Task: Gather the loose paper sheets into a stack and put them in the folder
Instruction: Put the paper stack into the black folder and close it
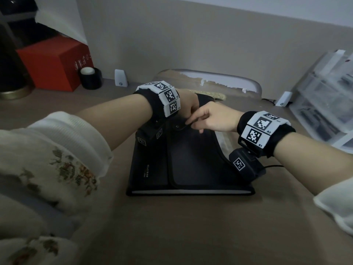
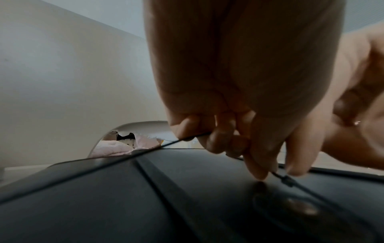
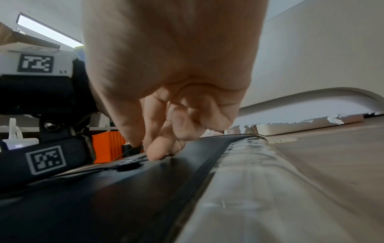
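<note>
A black folder (image 1: 191,159) lies flat on the wooden table with its flap down. White paper edges (image 1: 191,191) show along its near side. A round button (image 1: 178,126) sits on the flap near the far end, and a thin black closure string (image 2: 191,136) runs from it. My left hand (image 1: 191,106) hovers just beyond the button, fingers (image 2: 220,139) curled round the string. My right hand (image 1: 206,119) reaches in from the right. Its fingertips (image 3: 153,152) pinch the string right by the button (image 3: 129,164). The folder's clear side gusset (image 3: 239,180) shows on the right.
A red box (image 1: 55,62), a black tape roll (image 1: 90,78) and a gold tin rim (image 1: 13,92) stand at the back left. Clear plastic drawers (image 1: 324,104) stand at the right. Two small white devices (image 1: 120,77) (image 1: 284,99) sit along the wall. A cable (image 1: 273,166) trails right.
</note>
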The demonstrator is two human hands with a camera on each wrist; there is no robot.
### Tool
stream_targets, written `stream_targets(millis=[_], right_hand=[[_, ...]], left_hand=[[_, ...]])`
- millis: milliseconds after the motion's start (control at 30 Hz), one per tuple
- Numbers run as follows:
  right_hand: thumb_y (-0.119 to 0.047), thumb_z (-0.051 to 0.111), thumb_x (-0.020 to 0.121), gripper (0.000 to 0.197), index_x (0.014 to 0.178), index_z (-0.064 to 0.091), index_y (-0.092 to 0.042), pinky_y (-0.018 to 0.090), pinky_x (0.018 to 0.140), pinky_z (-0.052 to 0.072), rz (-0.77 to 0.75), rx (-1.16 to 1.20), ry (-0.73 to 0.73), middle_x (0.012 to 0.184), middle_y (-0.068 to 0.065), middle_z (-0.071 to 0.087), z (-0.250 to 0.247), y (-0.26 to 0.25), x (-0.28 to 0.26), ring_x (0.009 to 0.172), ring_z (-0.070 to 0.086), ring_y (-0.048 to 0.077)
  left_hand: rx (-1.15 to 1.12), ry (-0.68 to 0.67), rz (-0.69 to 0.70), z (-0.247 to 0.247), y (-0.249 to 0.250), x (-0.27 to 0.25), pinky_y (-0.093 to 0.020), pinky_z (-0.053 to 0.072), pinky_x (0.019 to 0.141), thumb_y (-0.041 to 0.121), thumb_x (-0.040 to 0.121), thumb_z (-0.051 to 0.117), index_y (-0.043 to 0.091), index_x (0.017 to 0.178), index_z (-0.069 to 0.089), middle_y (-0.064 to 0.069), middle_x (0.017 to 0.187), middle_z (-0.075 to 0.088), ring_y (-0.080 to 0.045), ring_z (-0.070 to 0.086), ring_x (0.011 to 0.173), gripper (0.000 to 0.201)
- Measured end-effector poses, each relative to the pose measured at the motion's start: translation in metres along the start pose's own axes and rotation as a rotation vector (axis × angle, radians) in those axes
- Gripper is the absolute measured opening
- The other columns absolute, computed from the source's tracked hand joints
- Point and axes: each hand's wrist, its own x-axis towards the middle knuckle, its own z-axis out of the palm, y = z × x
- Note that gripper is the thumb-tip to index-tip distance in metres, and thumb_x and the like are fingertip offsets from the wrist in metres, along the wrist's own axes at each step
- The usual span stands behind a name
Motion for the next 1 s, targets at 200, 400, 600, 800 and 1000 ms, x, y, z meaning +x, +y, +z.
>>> stream_targets(millis=[200, 400, 600, 800, 1000], right_hand=[[-0.027, 0.057, 0.092, 0.023, 0.105, 0.072, -0.038, 0.019, 0.09, 0.034, 0.024, -0.062, -0.106, 0.057, -0.007, 0.064, 0.004, 0.001, 0.004, 0.072, 0.054, -0.012], [-0.024, 0.055, 0.092, 0.027, 0.084, 0.073, -0.043, 0.031, 0.113, 0.027, -0.03, -0.067, -0.13, 0.06, -0.006, 0.069, 0.003, 0.001, 0.007, 0.09, 0.056, -0.015], [-0.016, 0.052, 0.096, 0.027, 0.113, 0.07, -0.027, 0.021, 0.108, 0.026, -0.004, 0.005, -0.226, 0.057, -0.006, 0.069, 0.006, 0.0, 0.005, 0.077, 0.053, -0.025], [-0.012, 0.044, 0.099, 0.04, 0.136, 0.053, -0.025, 0.012, 0.072, 0.038, 0.012, -0.088, -0.301, 0.056, -0.007, 0.065, 0.007, -0.002, 0.003, 0.055, 0.053, -0.005], [-0.002, 0.046, 0.092, 0.067, 0.15, 0.026, -0.028, 0.015, 0.045, 0.037, 0.105, 0.03, -0.398, 0.053, -0.005, 0.06, 0.01, -0.001, 0.004, 0.112, 0.056, 0.046]], left_hand=[[0.016, 0.016, 0.005, 0.002, 0.0, 0.002, -0.027, 0.039, 0.063, 0.016, 0.089, 0.057, 0.02, 0.069, 0.055, 0.007, 0.064, 0.051, -0.019, 0.051, 0.072, 0.02], [-0.034, 0.022, -0.002, 0.003, -0.002, 0.001, -0.026, 0.039, 0.064, 0.015, 0.09, 0.058, 0.014, 0.081, 0.059, 0.006, 0.067, 0.052, -0.018, 0.052, 0.075, 0.009], [-0.108, 0.039, -0.106, 0.003, -0.017, -0.001, -0.021, 0.04, 0.06, 0.026, 0.089, 0.067, 0.013, 0.09, 0.068, 0.003, 0.08, 0.06, -0.014, 0.054, 0.078, 0.012], [-0.116, 0.072, -0.188, 0.006, -0.018, -0.001, -0.029, 0.042, 0.072, 0.025, 0.089, 0.068, 0.011, 0.09, 0.068, -0.002, 0.088, 0.062, -0.019, 0.056, 0.086, 0.015], [-0.123, 0.075, -0.257, 0.005, -0.027, -0.004, -0.027, 0.041, 0.056, 0.02, 0.085, 0.07, 0.01, 0.082, 0.067, -0.006, 0.08, 0.06, -0.021, 0.054, 0.075, 0.012]])
